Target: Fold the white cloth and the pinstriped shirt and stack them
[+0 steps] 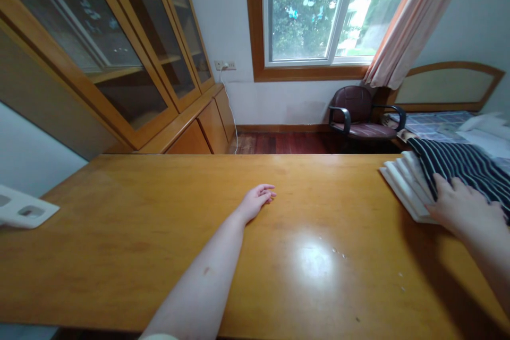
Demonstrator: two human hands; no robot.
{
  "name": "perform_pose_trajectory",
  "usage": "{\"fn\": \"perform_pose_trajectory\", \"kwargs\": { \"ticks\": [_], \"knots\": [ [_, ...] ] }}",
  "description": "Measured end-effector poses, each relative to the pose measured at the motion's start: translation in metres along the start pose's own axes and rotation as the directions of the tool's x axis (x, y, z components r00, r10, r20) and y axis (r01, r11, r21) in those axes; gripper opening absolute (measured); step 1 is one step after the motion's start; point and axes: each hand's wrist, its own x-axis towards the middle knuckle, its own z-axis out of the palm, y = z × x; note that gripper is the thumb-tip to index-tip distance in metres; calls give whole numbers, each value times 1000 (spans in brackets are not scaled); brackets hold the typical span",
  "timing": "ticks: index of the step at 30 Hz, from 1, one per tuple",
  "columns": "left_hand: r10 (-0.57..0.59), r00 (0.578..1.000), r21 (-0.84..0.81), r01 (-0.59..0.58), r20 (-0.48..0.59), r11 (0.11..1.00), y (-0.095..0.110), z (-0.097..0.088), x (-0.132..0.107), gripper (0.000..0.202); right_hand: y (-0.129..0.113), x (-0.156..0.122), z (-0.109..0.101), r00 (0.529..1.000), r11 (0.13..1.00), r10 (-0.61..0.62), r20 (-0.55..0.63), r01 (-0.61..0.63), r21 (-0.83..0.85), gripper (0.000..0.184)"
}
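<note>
My left hand [257,203] rests near the middle of the wooden table [159,234], its fingers loosely extended and nothing in them. At the right edge my right hand [464,204] is on a dark striped cloth [458,162], fingers bent over the fabric. The cloth lies on top of a stack of white folded material [406,186], whose layered edges show on the left side. Part of the cloth runs out of view to the right, and my fingertips are partly hidden.
A white plastic piece with oval openings [32,211] sits at the table's left edge. Tiny scraps [338,252] lie on the tabletop. Beyond stand a glass-door cabinet [159,64], a maroon armchair [354,109] and a bed [442,119], under a curtained window [311,16].
</note>
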Motion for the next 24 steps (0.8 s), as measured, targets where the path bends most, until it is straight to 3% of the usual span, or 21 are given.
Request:
{"fn": "perform_pose_trajectory", "kwargs": {
  "ticks": [7,11,17,22,24],
  "knots": [
    [-4,1000,3,4,5,1000,-2,0,1,36,58,20,15,994,994,-95,-53,98,42,55],
    [-6,1000,-1,6,2,1000,-3,0,2,36,70,17,20,981,985,-163,-107,168,47,53],
    [10,1000,14,-10,3,1000,0,1,0,37,47,-2,38,896,946,-310,-318,323,-15,51],
    [15,1000,44,-15,8,999,-2,0,1,37,13,-17,36,775,965,-203,-598,262,11,47],
    [19,1000,69,-20,13,997,-4,0,2,35,-10,-25,29,748,942,-198,-634,325,88,41]
  ]
}}
